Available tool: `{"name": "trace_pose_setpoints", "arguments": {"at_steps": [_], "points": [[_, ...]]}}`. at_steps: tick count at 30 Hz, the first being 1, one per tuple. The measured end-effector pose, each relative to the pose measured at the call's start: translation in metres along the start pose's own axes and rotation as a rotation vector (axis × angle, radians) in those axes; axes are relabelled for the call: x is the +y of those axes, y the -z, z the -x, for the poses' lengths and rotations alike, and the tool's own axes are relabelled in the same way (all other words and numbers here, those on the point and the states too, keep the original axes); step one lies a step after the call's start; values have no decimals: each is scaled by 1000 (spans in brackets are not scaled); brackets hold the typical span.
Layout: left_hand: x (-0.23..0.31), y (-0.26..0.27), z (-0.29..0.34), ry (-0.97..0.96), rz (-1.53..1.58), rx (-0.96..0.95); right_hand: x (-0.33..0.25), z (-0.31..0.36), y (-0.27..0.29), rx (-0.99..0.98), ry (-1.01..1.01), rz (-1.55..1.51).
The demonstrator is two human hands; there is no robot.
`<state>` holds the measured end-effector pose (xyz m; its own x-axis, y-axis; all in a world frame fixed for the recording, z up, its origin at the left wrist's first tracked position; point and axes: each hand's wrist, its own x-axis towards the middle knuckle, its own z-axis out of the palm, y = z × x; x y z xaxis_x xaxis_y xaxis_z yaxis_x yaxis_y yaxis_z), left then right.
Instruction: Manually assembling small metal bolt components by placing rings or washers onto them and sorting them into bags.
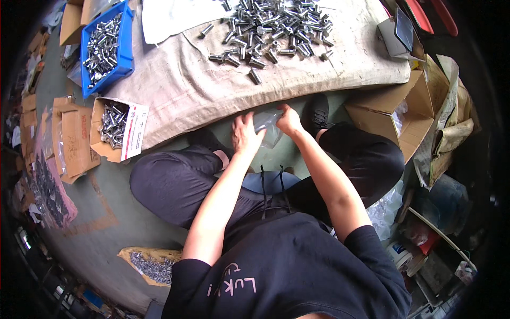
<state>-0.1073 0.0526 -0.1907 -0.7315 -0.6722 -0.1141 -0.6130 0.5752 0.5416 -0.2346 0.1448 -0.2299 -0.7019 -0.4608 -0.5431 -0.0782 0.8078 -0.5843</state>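
Between my knees, just below the front edge of the cloth-covered work surface, I hold a clear plastic bag (272, 133). My right hand (289, 121) pinches its upper right edge between thumb and fingers. At the bag's left side is my left hand (245, 134), its fingers curved and its thumb against the film. No contents can be made out through the bag. A loose heap of shiny metal bolts (276, 29) lies on the cloth (202, 90) beyond my hands.
To the left stand a blue bin (127, 45) and a small carton (135, 130), both holding bolts. An open cardboard box (385, 117) is by my right knee. A phone (404, 29) leans at the back right. Small metal parts (151, 266) lie in a sack at lower left.
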Motion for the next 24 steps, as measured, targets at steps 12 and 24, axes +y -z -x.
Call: {"name": "trace_pose_setpoints", "arguments": {"at_steps": [12,24], "points": [[-40,-34,-23,223,-69,-222,6,20,2,24,-169,422],[-29,-27,-27,338,91,-251,-14,24,13,-6,-151,303]]}}
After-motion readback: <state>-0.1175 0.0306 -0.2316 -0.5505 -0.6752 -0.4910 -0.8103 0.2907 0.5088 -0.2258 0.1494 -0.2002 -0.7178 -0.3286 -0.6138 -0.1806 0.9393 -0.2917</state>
